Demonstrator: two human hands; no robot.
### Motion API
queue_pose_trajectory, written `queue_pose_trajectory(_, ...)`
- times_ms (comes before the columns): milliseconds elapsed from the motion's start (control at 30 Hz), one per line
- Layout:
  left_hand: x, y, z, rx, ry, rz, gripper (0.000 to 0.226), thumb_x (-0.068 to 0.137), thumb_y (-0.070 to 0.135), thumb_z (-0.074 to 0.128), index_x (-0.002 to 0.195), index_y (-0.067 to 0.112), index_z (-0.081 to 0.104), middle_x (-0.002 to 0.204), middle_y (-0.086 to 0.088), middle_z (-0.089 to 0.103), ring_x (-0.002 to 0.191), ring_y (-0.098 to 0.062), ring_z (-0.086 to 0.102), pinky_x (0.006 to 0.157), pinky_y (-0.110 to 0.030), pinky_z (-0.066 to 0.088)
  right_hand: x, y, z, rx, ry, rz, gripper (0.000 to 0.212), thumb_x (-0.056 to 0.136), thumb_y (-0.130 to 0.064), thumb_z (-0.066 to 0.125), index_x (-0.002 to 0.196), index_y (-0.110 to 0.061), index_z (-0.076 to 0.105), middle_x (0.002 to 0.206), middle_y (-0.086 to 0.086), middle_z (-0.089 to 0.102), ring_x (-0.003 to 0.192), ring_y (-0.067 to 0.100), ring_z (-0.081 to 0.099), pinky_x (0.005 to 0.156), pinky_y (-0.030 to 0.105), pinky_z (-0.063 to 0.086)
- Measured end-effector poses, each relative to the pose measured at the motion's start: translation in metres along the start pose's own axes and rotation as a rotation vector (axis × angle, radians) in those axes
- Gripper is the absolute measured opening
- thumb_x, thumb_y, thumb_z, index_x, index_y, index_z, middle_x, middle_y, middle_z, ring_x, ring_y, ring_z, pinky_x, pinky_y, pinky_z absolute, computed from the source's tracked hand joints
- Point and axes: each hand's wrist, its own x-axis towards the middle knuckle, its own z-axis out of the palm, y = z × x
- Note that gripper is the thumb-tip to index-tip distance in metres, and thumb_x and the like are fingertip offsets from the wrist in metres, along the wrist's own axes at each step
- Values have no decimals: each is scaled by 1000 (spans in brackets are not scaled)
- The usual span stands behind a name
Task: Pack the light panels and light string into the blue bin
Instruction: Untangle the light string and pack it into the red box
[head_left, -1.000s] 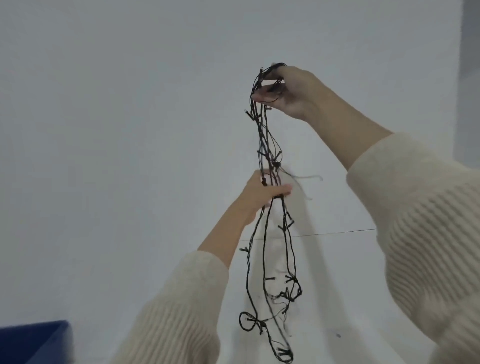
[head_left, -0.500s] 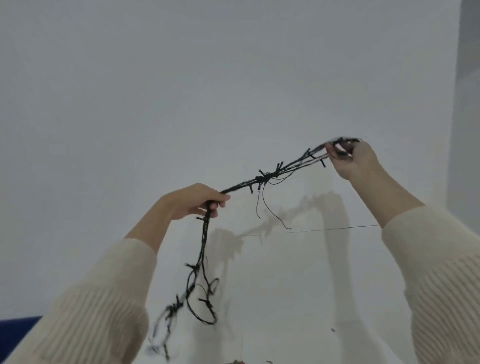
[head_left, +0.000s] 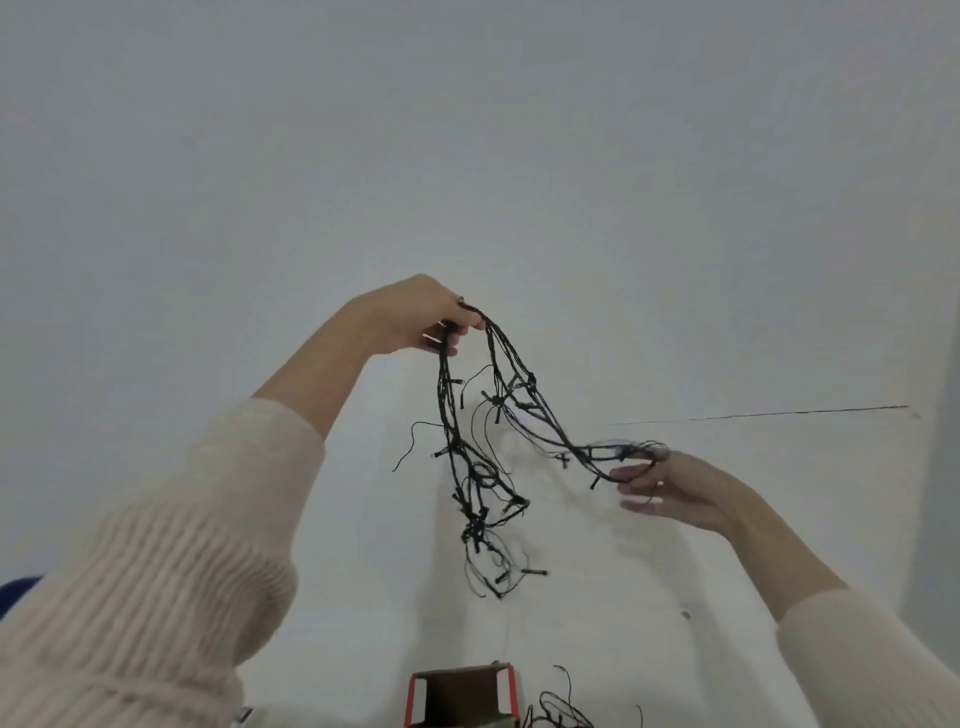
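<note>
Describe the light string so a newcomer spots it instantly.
Start at the pale wall, between the raised hands. The light string is the black tangle hanging from the left hand, one loop over the right hand. Unlike the wire beside the red-edged box below, it is held aloft.

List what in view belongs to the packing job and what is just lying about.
Job:
light string
left hand, gripping the string
right hand, string end looped over its fingers
blue bin, only a corner shows

Lying about:
red-edged box
dark wires beside the box; purpose unclear
</note>
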Motion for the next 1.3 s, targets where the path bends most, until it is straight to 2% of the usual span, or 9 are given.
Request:
queue_pose_trajectory(100,2,19,17,84,-11,53,21,90,6,57,106,-8,62,62,-3,50,53,-14,51,61,-24,52,-11,-3,22,-512,-134,-25,55,84,9,48,129,-23,49,124,7,55,89,16,55,87,40,43)
queue_pose_trajectory(200,3,35,35,145,-69,78,20,90,5,57,104,-8,62,63,-4,51,48,-11,52,55,-22,52,-30,-31,70,-257,-274,-330,77,77,-19,69,141,-36,30,141,1,38,119,13,44,107,46,27)
queue_pose_trajectory(300,2,43,50,83,-79,97,10,91,6,55,89,-1,62,64,-4,52,49,-12,52,57,-24,53,-41,-42,123,-187,-365,-499,101,66,-33,77,145,-38,15,136,3,48,126,15,44,105,39,26)
queue_pose_trajectory(433,-1,41,47,-4,-23,103,14,93,6,52,83,2,60,63,-3,52,52,-11,52,58,-24,55,-47,-18,159,-178,-281,-543,58,78,2,68,130,-8,45,65,5,67,69,23,68,88,32,47)
queue_pose_trajectory(567,-7,9,27,-205,63,35,15,93,3,51,80,3,58,64,-4,52,53,-12,56,54,-24,56,-46,7,155,-270,-258,-427,25,86,3,55,110,-2,59,53,5,47,33,13,38,53,30,52)
queue_pose_trajectory(900,-50,-118,1,-512,122,-292,13,92,12,54,83,11,64,83,-1,61,85,-18,60,88,-37,51,-24,35,120,-924,-73,-389,35,94,-32,51,62,-17,57,50,-2,52,40,8,42,51,20,35)
queue_pose_trajectory(1100,-104,-213,62,-659,-39,-615,17,90,9,53,97,7,68,97,-8,61,95,-25,59,88,-40,49,-15,36,115,-1609,108,-686,13,93,-18,44,81,-15,48,84,3,51,89,25,48,67,32,31)
queue_pose_trajectory(1200,-104,-215,81,-476,185,-446,44,86,-2,48,127,12,52,121,-7,52,109,-20,51,98,-38,42,-15,40,125,-1738,58,-861,7,93,-18,45,91,-14,51,98,5,57,100,26,46,70,31,25)
queue_pose_trajectory(1300,-96,-186,93,-488,203,-106,56,81,25,58,134,30,40,139,3,44,127,-9,40,107,-31,32,-12,46,136,-1737,-47,-1024,13,88,-15,53,98,-9,59,96,8,60,99,28,48,72,31,25)
